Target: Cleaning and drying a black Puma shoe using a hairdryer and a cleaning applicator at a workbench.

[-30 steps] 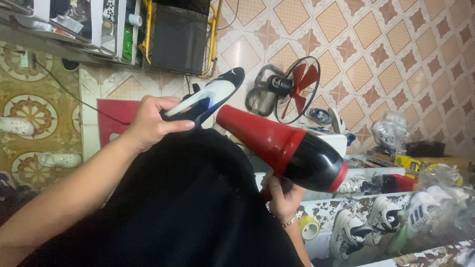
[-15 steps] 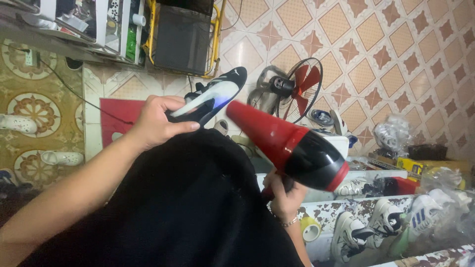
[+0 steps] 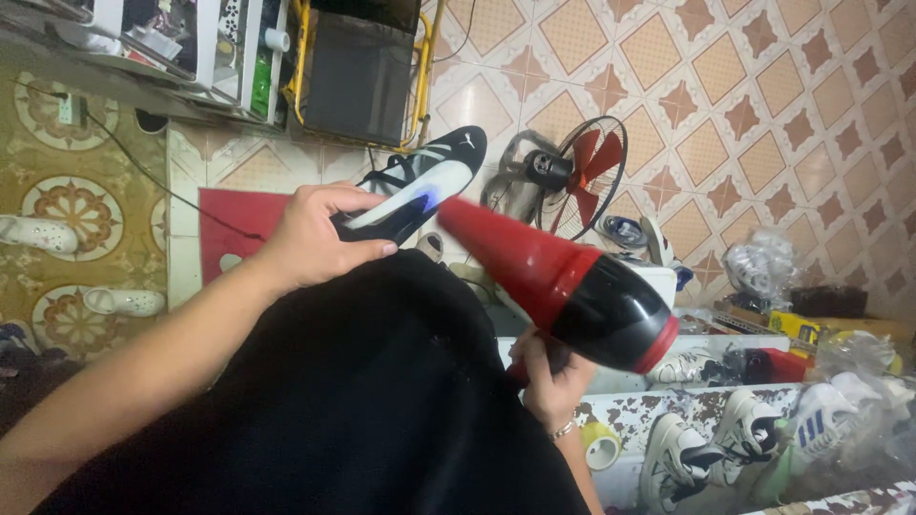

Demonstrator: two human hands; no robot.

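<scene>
Dim, warm indoor light falls evenly, with no hard shadows. Soft glare sits on the hair dryer [image 3: 563, 286] above the right hand [image 3: 549, 377]. Black cloth below the left hand [image 3: 320, 238] loses all detail; frame edges bend slightly.

The football boot [image 3: 420, 186] in the left hand [image 3: 315, 238] looks like smooth synthetic leather, matt black with a glossy white panel, and its laces read as woven cord. The hair dryer [image 3: 563, 286] gripped by the right hand [image 3: 549, 377] is hard plastic, its red nozzle satin and its black body shiny with highlights. Over the lap lies a black cloth [image 3: 353, 410], soft and matt, while the wall tiles [image 3: 763, 95] are glazed ceramic and the fan [image 3: 577, 172] has a thin metal wire cage with red plastic blades.
</scene>
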